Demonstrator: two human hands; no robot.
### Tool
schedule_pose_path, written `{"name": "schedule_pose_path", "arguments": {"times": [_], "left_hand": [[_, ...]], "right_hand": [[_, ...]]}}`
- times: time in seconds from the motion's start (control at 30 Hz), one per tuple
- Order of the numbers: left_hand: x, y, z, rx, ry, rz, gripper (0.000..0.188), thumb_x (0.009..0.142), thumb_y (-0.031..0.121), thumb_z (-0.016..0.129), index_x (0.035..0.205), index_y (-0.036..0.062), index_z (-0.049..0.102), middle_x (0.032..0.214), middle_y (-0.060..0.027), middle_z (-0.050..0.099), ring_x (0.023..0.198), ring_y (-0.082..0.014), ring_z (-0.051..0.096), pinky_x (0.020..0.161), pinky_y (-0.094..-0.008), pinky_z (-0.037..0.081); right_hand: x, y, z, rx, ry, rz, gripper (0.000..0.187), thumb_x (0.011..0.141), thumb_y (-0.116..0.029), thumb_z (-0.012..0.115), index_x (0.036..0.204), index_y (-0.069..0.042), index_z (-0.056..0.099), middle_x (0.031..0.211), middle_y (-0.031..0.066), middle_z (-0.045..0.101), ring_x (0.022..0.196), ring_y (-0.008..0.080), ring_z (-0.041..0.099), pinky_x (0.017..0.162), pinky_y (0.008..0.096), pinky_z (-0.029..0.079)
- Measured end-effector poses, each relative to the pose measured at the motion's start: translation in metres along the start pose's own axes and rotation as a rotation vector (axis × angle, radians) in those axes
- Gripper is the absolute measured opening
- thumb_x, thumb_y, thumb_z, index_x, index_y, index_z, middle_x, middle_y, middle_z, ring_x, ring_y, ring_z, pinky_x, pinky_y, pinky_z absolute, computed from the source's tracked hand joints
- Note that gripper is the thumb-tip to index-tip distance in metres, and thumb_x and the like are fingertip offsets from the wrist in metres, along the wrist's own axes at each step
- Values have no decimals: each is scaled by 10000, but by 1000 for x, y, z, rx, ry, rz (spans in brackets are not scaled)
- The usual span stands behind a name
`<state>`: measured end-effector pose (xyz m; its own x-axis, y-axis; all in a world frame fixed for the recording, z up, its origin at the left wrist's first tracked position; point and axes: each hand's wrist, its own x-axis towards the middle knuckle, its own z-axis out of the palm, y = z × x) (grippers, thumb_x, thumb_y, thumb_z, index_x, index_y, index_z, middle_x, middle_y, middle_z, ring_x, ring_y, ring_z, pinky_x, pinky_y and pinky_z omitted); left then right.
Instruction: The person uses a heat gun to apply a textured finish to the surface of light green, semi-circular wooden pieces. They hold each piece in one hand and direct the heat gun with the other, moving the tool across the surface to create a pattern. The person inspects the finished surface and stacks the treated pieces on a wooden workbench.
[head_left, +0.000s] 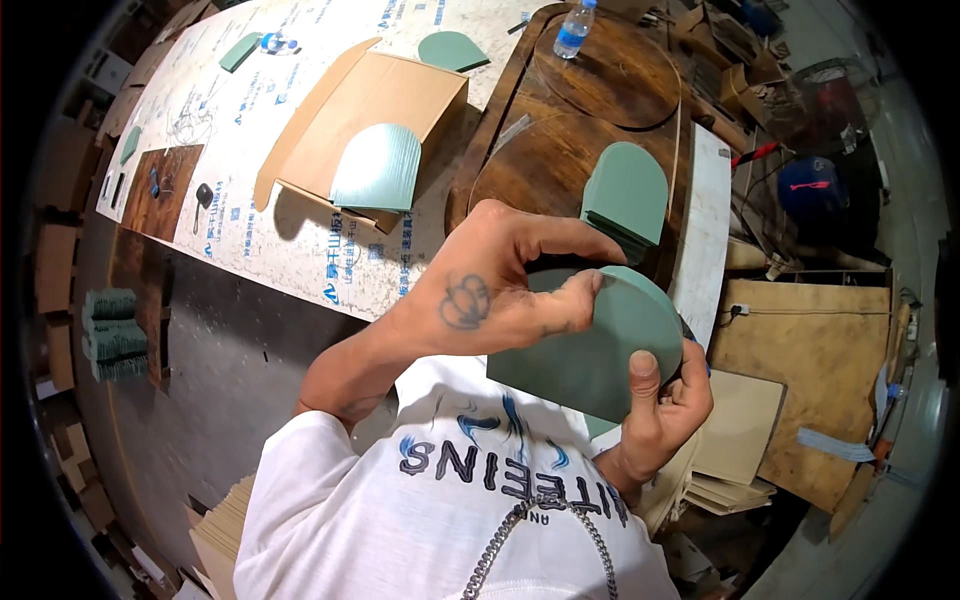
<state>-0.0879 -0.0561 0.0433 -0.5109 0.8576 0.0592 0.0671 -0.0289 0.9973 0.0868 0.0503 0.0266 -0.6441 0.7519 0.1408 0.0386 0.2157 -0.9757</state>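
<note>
In front of my chest I hold a flat green board (pixel 560 370) with one rounded end and straight lower edges, tilted. My left hand (pixel 500 285) reaches over it from the left, thumb and forefinger closed at its curved top edge. A narrow dark patch shows between those fingers; I cannot tell what it is. My right hand (pixel 665 405) grips the board's right side, thumb on the near face and fingers curled behind. Just beyond stands a stack of similar green boards (pixel 628 195) on a dark brown wooden tabletop (pixel 520 165).
Pale rounded boards (pixel 378 170) lean on a cardboard box (pixel 385 95) on the printed white sheet (pixel 270 235). A water bottle (pixel 573 30) stands on the brown top. Another green board (pixel 450 50) lies behind the box. Stacked green pieces (pixel 113 335) sit at far left.
</note>
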Motion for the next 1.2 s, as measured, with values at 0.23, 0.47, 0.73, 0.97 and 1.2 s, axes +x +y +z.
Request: {"name": "schedule_pose_path", "arguments": {"times": [0.23, 0.47, 0.73, 0.97, 1.2], "left_hand": [[0, -5, -11, -104, 15, 21, 305, 724, 21, 507, 986, -65, 637, 731, -63, 650, 634, -69, 566, 600, -203, 467], [-7, -6, -30, -120, -11, -64, 261, 740, 38, 531, 955, -66, 636, 722, -45, 629, 633, -66, 553, 586, -199, 441], [-20, -25, -45, -167, 83, 28, 305, 765, 50, 507, 1033, -62, 602, 874, -96, 642, 746, -116, 597, 684, -224, 475], [-33, -80, -105, -393, 449, 34, 290, 837, -55, 509, 1123, -65, 556, 895, -153, 656, 772, -172, 645, 723, -286, 550], [-80, -118, -85, -383, 411, -197, 375, 862, 245, 622, 1107, -37, 593, 773, -113, 662, 671, -154, 634, 640, -273, 525]], "right_hand": [[1, -5, 10, -23, -19, 53, 306, 840, -192, 668, 974, 56, 547, 828, 54, 587, 725, 90, 511, 667, 193, 397], [-1, -7, 29, -46, -15, -6, 292, 844, -175, 668, 967, 55, 537, 809, 46, 590, 712, 82, 523, 657, 190, 412], [-8, -5, 54, -30, -29, 46, 312, 862, -171, 643, 1026, 72, 535, 849, 75, 607, 739, 93, 543, 666, 198, 421], [-7, -5, 61, 169, 36, 89, 305, 889, -129, 574, 1108, 77, 521, 940, 101, 629, 788, 115, 583, 724, 209, 437], [-3, 1, 69, 220, 17, 53, 301, 895, -119, 562, 1121, 76, 520, 955, 99, 626, 801, 112, 581, 729, 207, 436]]}}
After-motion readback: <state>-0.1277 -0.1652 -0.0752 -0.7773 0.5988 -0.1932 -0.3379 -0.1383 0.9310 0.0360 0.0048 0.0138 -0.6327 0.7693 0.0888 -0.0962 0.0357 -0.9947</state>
